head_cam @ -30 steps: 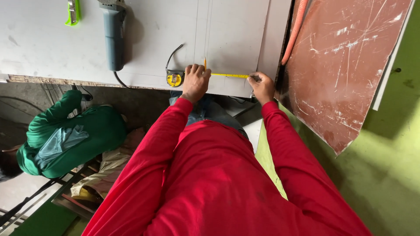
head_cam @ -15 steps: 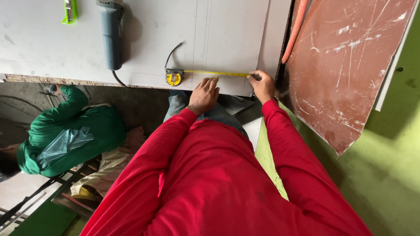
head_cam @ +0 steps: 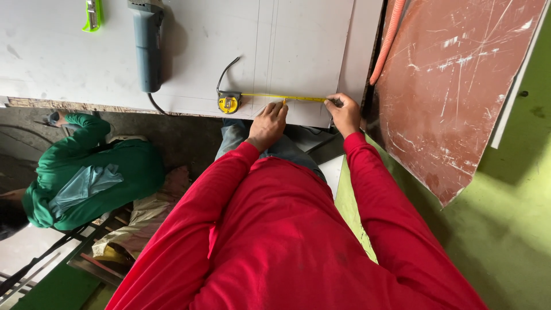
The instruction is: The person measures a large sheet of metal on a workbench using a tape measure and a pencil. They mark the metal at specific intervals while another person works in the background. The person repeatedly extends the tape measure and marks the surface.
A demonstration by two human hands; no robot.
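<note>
The yellow steel tape measure [head_cam: 228, 103] lies near the front edge of the pale grey sheet worktop [head_cam: 310, 40], its round case to the left and its thin yellow blade [head_cam: 287, 98] drawn out to the right, parallel to that edge. Half a second ago the left hand hung below the edge, clear of the blade; now the left hand [head_cam: 267, 125] has come back up, fingers bunched together with the tips set on the blade about midway along, and whether they pinch a marker there cannot be told. The right hand [head_cam: 344, 113] has not shifted: it pins the blade's end near the worktop's right front corner, fingers curled and pressed down. The blade therefore looks held taut at both points, so a length is being taken or marked. Further back on the worktop lies a blue-grey angle grinder [head_cam: 147, 43], with a lime-green tool [head_cam: 92, 14] at the far left corner. Right of the worktop leans a scratched reddish-brown board [head_cam: 459, 92] beside an orange hose [head_cam: 388, 40]. Below left, another person in a green top [head_cam: 86, 175] crouches.
</note>
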